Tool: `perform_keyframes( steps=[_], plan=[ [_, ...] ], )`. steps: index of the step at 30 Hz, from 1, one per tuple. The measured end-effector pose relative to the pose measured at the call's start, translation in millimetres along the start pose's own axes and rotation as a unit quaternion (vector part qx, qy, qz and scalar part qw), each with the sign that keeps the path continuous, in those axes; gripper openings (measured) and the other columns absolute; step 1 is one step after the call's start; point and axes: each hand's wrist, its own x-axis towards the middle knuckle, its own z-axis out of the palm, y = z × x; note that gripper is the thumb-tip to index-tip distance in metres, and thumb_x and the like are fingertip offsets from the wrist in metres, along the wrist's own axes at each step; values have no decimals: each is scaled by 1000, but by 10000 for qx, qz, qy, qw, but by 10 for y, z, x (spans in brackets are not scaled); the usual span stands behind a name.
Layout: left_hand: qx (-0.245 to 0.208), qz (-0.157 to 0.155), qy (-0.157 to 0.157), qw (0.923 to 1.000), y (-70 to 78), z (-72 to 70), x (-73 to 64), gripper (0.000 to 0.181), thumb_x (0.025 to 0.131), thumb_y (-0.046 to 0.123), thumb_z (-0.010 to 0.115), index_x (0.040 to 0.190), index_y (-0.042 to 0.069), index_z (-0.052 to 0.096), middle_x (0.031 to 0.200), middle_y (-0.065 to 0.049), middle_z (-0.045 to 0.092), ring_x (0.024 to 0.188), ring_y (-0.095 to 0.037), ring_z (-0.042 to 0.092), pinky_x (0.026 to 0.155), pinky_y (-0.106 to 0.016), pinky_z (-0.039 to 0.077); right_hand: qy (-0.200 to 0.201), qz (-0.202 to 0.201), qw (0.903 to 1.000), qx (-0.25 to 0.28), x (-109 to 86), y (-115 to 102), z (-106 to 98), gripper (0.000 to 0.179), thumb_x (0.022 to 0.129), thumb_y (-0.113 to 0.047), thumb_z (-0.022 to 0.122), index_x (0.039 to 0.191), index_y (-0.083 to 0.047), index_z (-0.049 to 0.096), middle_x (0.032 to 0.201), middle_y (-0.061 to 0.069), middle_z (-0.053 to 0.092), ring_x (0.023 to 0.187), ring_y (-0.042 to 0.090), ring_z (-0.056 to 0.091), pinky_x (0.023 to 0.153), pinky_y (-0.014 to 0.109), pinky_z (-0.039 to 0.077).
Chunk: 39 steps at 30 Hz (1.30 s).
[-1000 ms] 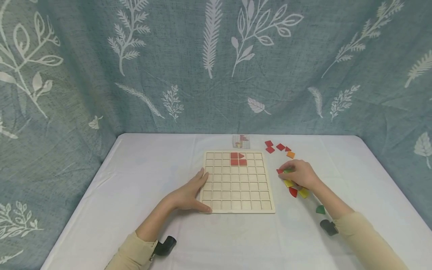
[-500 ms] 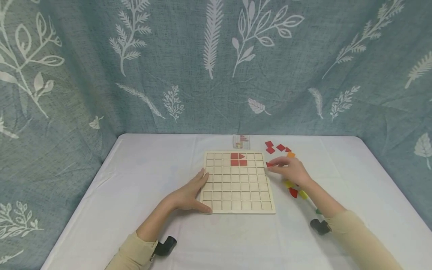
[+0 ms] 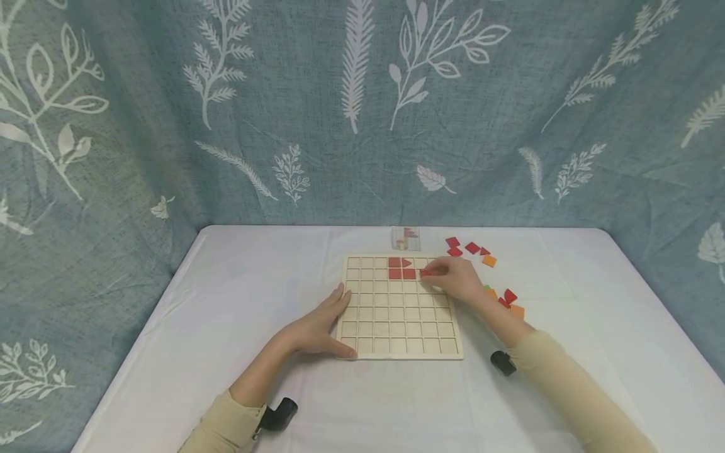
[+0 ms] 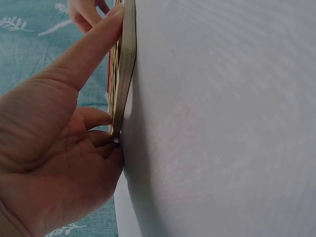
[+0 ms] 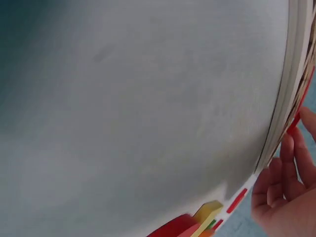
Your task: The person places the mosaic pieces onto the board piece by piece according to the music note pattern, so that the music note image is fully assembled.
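Observation:
A square wooden grid board (image 3: 391, 314) lies on the white table. Red squares (image 3: 394, 274) and a red triangle (image 3: 406, 263) sit in its far middle cells. My left hand (image 3: 317, 327) rests spread against the board's left side, thumb (image 4: 84, 54) straight along the near edge in the left wrist view. Over the upper right cells, my right hand (image 3: 457, 279) pinches a small red tile (image 3: 425, 273) between thumb and fingertips, just right of the placed squares. Fingers cover part of that tile, so its shape is unclear. The right wrist view shows the red tile (image 5: 294, 122) at the board's edge.
A small printed card (image 3: 405, 239) lies behind the board. Loose red tiles (image 3: 472, 248) and an orange square (image 3: 489, 260) lie at the back right. More loose tiles (image 3: 517, 311) lie right of the board, partly under my right forearm.
My right hand has picked the red tile from the loose pile and carried it left over the board. The left hand stays at the board's edge.

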Motion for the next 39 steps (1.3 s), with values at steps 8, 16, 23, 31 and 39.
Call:
perform_keyframes(
  steps=[8,16,23,31,39],
  plan=[
    [2,7,4,10000,8,-4,14,120,66,35,89,154,-1,15,161,-20,-1,148,-35,4,117,-50,13,-20,-6,9999,-128,77,-41,28,22,84,-22,77,101,-7,75,93,6,70,86,22,62,77,39,51],
    [3,21,17,10000,18,-9,29,121,65,36,89,154,-2,15,161,-20,0,148,-35,5,117,-49,14,-200,180,9996,53,74,-45,23,24,87,-22,74,106,-8,74,101,8,70,94,24,61,83,41,51],
    [-14,-24,26,10000,23,-4,40,121,65,36,89,154,-2,16,161,-20,0,148,-35,5,117,-50,14,-225,48,9997,46,65,-27,-4,23,90,-21,70,109,-8,74,109,9,70,102,26,62,88,44,50],
    [1,-20,34,10000,10,11,59,121,66,37,88,154,-1,15,161,-20,0,148,-35,5,117,-50,14,53,713,9963,481,104,58,-178,29,96,-28,62,118,-11,70,115,10,64,101,27,54,80,40,48],
    [-50,32,-61,10000,9,-6,63,118,69,35,88,155,-1,14,162,-18,-2,148,-34,1,118,-49,12,298,1319,9820,1318,202,260,-369,38,98,-31,59,128,-8,64,132,14,59,115,31,56,96,44,46]
  ],
)
